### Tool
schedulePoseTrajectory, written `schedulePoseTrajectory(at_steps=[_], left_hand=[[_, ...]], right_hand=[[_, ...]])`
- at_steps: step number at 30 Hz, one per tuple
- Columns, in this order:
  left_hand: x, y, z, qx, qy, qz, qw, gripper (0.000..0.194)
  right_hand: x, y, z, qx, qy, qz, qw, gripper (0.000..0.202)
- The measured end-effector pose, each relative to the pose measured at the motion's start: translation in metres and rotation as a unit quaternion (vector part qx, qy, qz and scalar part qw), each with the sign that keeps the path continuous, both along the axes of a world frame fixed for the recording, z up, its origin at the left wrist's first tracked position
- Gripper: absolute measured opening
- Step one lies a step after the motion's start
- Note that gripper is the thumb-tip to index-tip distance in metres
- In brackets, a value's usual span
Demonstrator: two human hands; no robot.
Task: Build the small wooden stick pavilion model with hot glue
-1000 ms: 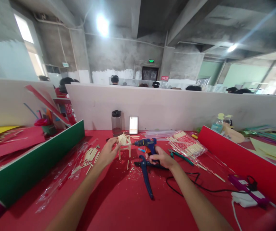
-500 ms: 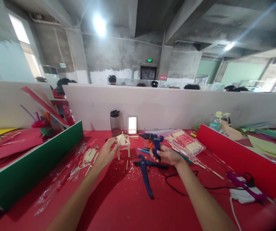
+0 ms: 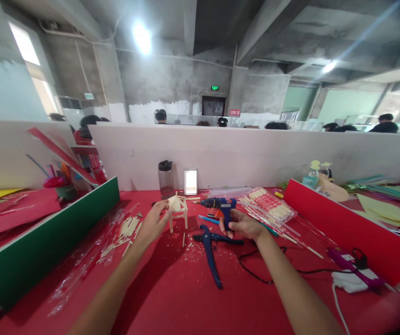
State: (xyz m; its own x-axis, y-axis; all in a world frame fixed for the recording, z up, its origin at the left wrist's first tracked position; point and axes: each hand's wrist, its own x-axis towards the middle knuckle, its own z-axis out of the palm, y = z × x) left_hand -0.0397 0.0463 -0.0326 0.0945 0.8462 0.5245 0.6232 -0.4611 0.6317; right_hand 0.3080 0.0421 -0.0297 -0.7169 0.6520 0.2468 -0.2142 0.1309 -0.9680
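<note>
A small model of pale wooden sticks [image 3: 176,204], with a pointed top and thin legs, stands on the red table [image 3: 172,288]. The fingers of my left hand [image 3: 156,220] grip its left side near the top. My right hand [image 3: 243,224] is wrapped round the handle of a blue glue gun [image 3: 225,207], whose nozzle points left toward the model, with a gap between them. Below the gun lies an open blue cutter [image 3: 209,253]. Loose sticks [image 3: 130,227] lie left of my left hand.
A dark-lidded bottle [image 3: 166,180] stands behind the model. Packed sticks [image 3: 271,204] lie at the back right. Green [image 3: 56,242] and red [image 3: 346,228] dividers flank the workspace. A black cable [image 3: 255,278] runs toward a purple and white power strip [image 3: 355,274].
The glue gun has tilted slightly, its nozzle now lower and nearer level. My left hand keeps its place at the model. The camera view has shifted a little.
</note>
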Motion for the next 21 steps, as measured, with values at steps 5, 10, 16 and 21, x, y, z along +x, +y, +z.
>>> schedulePoseTrajectory(at_steps=[5, 10, 16, 21], left_hand=[[0.000, -0.001, 0.001, 0.001, 0.003, -0.001, 1.000, 0.025], [-0.002, 0.003, -0.005, 0.007, -0.005, 0.004, 1.000, 0.026], [-0.002, 0.004, -0.006, 0.002, -0.002, 0.010, 1.000, 0.030], [0.000, 0.002, -0.002, 0.006, -0.001, 0.010, 1.000, 0.028]], right_hand=[[-0.003, 0.004, -0.003, -0.049, 0.025, -0.030, 0.998, 0.035], [-0.008, 0.008, 0.001, -0.103, 0.094, -0.105, 0.985, 0.024], [-0.007, 0.012, -0.003, -0.096, 0.113, -0.140, 0.979, 0.028], [-0.008, 0.013, -0.007, -0.075, 0.125, -0.158, 0.977, 0.036]])
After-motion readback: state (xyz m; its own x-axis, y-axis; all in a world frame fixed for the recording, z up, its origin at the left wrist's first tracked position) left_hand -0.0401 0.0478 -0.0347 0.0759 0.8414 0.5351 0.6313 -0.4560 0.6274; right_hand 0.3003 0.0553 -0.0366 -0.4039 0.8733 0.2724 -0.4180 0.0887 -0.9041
